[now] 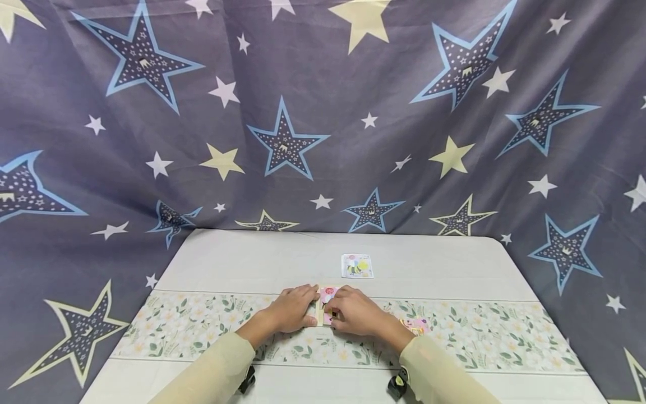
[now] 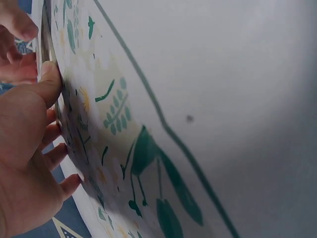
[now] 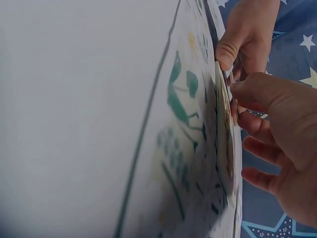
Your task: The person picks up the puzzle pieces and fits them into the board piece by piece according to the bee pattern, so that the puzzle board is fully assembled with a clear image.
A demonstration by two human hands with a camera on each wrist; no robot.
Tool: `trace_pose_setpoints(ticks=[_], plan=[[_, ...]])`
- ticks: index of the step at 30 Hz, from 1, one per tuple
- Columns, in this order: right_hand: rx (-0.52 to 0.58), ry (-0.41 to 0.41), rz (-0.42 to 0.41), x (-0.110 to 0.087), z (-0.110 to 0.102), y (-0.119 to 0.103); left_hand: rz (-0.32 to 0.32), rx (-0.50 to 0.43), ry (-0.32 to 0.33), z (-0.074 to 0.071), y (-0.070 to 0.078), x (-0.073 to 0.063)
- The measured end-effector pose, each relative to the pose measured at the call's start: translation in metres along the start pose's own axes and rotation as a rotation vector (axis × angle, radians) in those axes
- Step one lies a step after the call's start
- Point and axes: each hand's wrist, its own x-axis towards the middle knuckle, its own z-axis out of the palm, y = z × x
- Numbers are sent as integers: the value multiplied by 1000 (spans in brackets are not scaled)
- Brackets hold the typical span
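Observation:
A shallow wooden puzzle board [image 1: 320, 315] with a pink picture lies flat on the floral strip of the table. My left hand [image 1: 295, 307] holds its left end, thumb near the front corner and forefinger by the back corner. The left wrist view shows that thumb at the board's edge and the other fingers of my left hand [image 2: 29, 129] spread beside it. Over the board's right part, my right hand [image 1: 355, 311] bends its fingers down. In the right wrist view, thumb and forefinger of my right hand [image 3: 277, 119] pinch a small flat puzzle piece [image 3: 237, 113], mostly hidden.
Behind the board lies a square picture card [image 1: 357, 266] with a bee on it. Pink puzzle pieces [image 1: 416, 325] lie to the right, partly behind my right forearm. A star-patterned curtain [image 1: 323, 118] hangs along the table's back edge and both sides.

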Motion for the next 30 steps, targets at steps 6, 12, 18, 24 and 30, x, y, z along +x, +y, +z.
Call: trace_pose_setpoints(ticks=[6,12,18,24,30], plan=[[-23,3,-10,7,5,-2,9,3,-7,0,0,1],[-30,-4,-14,10,7,-2,15,2,-2,0,1,1],[-58,5,-12,11,6,-2,15,7,4,-1,2,1],[-82,14,-15,12,5,-2,9,8,-5,-2,3,1],[-96,-23,13,13,8,-1,3,14,0,-1,2,0]])
